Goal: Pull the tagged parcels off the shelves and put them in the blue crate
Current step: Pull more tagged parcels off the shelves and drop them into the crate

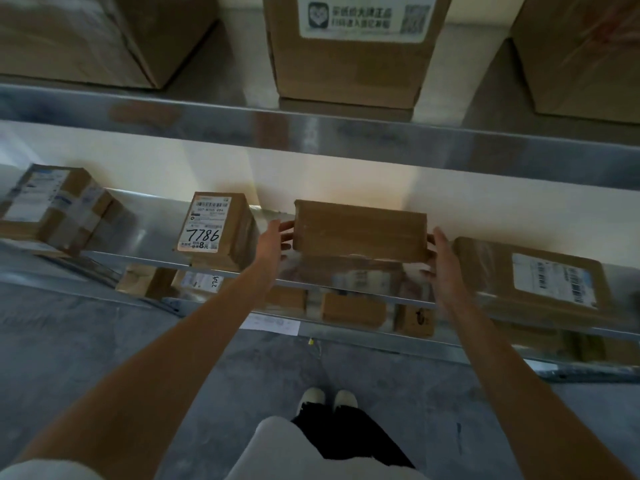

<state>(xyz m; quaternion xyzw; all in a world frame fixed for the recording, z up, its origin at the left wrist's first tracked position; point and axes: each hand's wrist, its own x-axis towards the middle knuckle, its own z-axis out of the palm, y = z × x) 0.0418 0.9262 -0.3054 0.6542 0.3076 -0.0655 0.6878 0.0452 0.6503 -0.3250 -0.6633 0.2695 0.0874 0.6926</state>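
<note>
I had both hands, left and right, clamped on the plain brown cardboard parcel at twelve o'clock, bracing opposite ends to slide it off the metal shelf.

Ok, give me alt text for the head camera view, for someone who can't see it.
Two bare hands, left and right, hold a plain brown box by its ends on a metal shelf, between a box marked 7786 and a labelled parcel.
</note>
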